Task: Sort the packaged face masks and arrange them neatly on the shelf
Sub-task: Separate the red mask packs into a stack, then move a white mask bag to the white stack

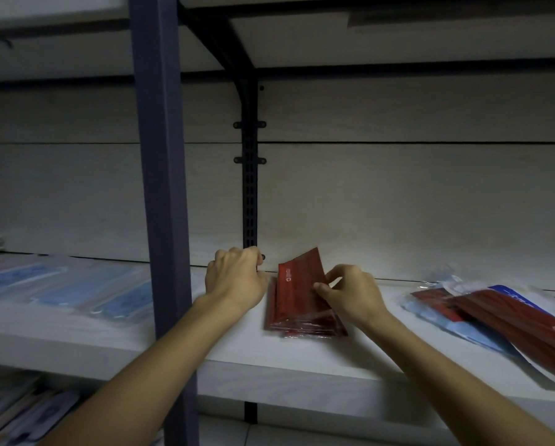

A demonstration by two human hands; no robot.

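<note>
Sorting looks partly done, judging by the layout: a small stack of red mask packs [301, 317] sits on the white shelf [301, 375] just right of the dark slotted upright [249, 204] at the back wall, and a row of blue mask packs [86, 291] lies flat left of that upright, past the grey front post [160, 188]. Still left: a mixed loose pile [495, 317] of red and blue packs well to the right of the upright, overlapping and skewed. Right hand [353, 294] pinches the top red pack [298, 278] between thumb and curled fingers, its far end tilted up off the stack toward the back wall. Left hand [237, 278] sits at the stack's left edge, directly in front of the upright's foot, fingers curled; whether it actually holds a pack or just braces the edge cannot be told, fingertips hidden. Stack's long axis runs front to back, near end at the shelf's front, leaning slightly right; the lifted pack follows the same axis, printed end away from the person. Next, probably lay it flat, square the edges
</note>
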